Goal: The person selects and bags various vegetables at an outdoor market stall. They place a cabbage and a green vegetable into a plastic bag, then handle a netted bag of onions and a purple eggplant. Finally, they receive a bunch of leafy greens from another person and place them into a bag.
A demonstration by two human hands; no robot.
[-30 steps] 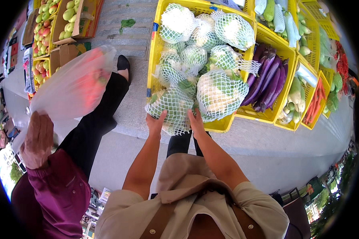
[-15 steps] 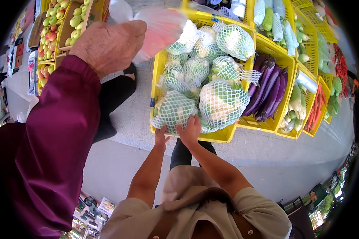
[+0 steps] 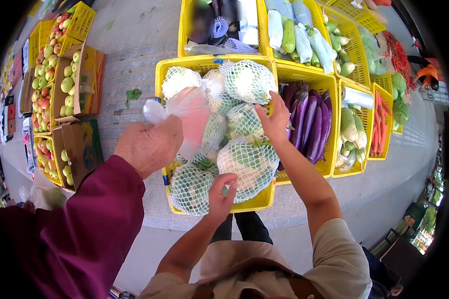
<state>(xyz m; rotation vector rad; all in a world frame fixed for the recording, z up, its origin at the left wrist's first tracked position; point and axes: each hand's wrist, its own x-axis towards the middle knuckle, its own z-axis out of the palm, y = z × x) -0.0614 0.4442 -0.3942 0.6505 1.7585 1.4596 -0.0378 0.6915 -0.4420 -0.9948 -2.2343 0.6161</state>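
Several cauliflowers in white foam nets fill a yellow crate (image 3: 160, 82) in front of me. My left hand (image 3: 221, 197) hovers, loosely curled and empty, at the near edge, between the front left cauliflower (image 3: 190, 190) and the large front one (image 3: 249, 167). Reaching farther in, my right hand (image 3: 276, 120) is open with fingers spread, beside the far right cauliflower (image 3: 250, 81); whether a fingertip touches its net I cannot tell. From the left, another person's hand (image 3: 152, 144) in a maroon sleeve grips a clear plastic bag (image 3: 189, 117) with something pinkish inside, over the cauliflowers.
A crate of long purple eggplants (image 3: 317, 122) adjoins on the right, then white radishes (image 3: 351, 129) and carrots (image 3: 380, 122). Behind are net-wrapped green gourds (image 3: 289, 36). Apples (image 3: 44, 104) in crates and a cardboard box (image 3: 89, 82) stand at the left.
Both my hands have left the front left cauliflower; my right hand has reached farther in, to the right. The other person's bag has come over the cauliflowers. The view has shifted.
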